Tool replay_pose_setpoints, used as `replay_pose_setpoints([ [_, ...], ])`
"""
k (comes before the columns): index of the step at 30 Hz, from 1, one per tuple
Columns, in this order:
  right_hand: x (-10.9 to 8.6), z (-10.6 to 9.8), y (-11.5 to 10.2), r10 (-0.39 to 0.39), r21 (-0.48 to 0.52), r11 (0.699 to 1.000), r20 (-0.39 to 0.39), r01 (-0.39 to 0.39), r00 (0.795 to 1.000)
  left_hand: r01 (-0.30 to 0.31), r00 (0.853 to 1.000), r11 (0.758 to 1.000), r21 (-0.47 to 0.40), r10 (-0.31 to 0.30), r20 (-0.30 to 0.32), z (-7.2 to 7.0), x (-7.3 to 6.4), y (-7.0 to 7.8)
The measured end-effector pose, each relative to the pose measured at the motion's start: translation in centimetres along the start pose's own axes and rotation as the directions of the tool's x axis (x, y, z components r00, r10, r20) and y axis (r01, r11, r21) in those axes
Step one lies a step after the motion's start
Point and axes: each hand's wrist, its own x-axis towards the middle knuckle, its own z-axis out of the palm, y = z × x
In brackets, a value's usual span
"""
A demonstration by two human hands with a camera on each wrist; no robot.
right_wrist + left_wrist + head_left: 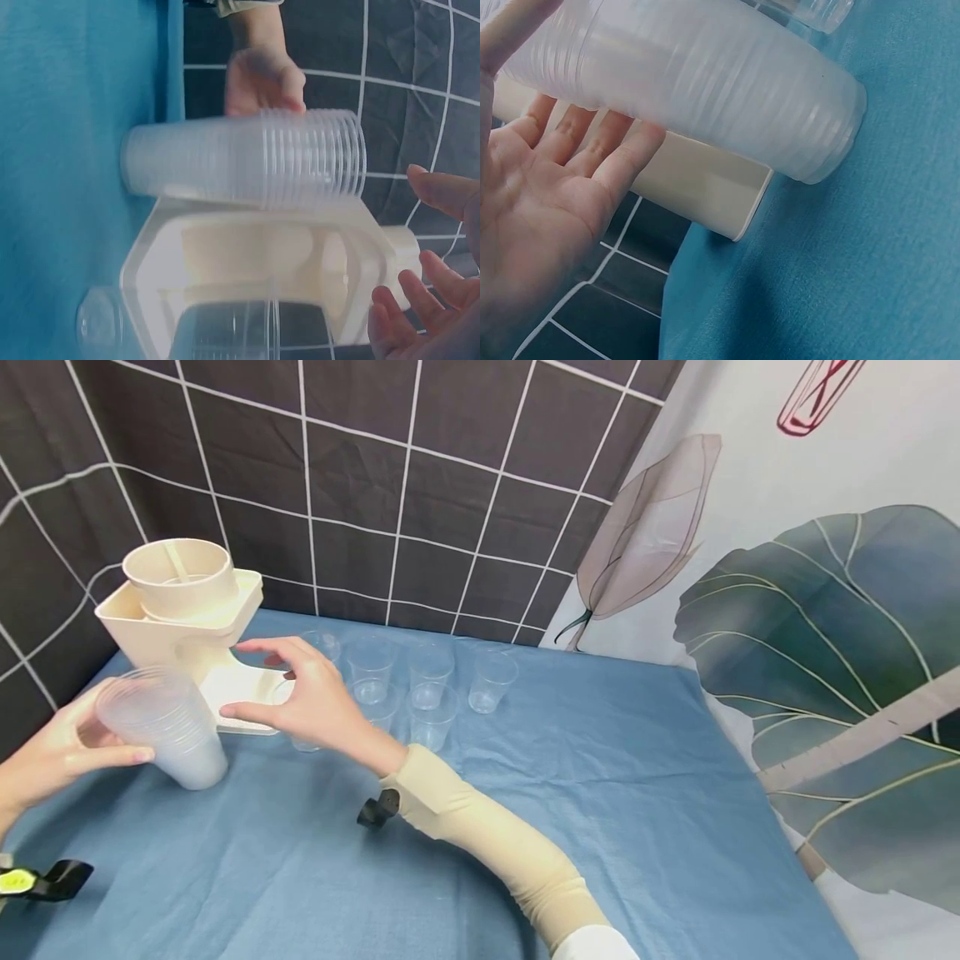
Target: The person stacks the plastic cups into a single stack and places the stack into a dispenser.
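Observation:
My left hand point(78, 747) grips a stack of nested clear plastic cups point(180, 743) near its rims, thumb on the near side. The stack leans, its bottom end close over the blue cloth. In the left wrist view, the fingers point(630, 154) lie against the stack's side. My right hand point(311, 693) is above the base of a cream-coloured stand point(180, 635) with a round holder on top. Its thumb and fingers are spread with nothing between them. In the right wrist view, that hand point(442, 300) is apart from the stack.
Several single clear cups point(431, 672) stand on the blue cloth point(600, 793) to the right of the stand, partly behind my right forearm. A dark gridded curtain point(352, 485) hangs behind the table. A white leaf-patterned cloth point(750, 485) hangs at the right.

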Motion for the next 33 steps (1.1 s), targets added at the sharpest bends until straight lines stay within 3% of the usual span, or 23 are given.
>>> replay_pose_setpoints([
  [10, -1.0, -1.8, 1.7, -0.025, 0.005, 1.000, -0.075, 0.025, 0.997, -0.002, 1.000, 1.000, -0.017, 0.002, 0.014, -0.1, 0.1, 0.0],
  [16, -1.8, -3.2, 2.2, -0.039, 0.015, 0.999, -0.089, 0.041, 0.995, 0.035, 0.999, 0.994, 0.104, -0.034, -0.016, 0.0, 0.1, 0.1],
  [22, -2.5, -4.2, 3.0, -0.052, -0.022, 0.999, -0.093, 0.050, 0.994, 0.105, 0.993, 0.962, 0.251, -0.090, -0.071, 0.3, -0.4, 0.5],
  [33, -4.2, -6.5, 4.6, 0.002, -0.021, 1.000, -0.122, -0.004, 0.992, 0.097, 0.994, 0.965, 0.242, -0.082, -0.071, 0.4, -0.2, 0.6],
])
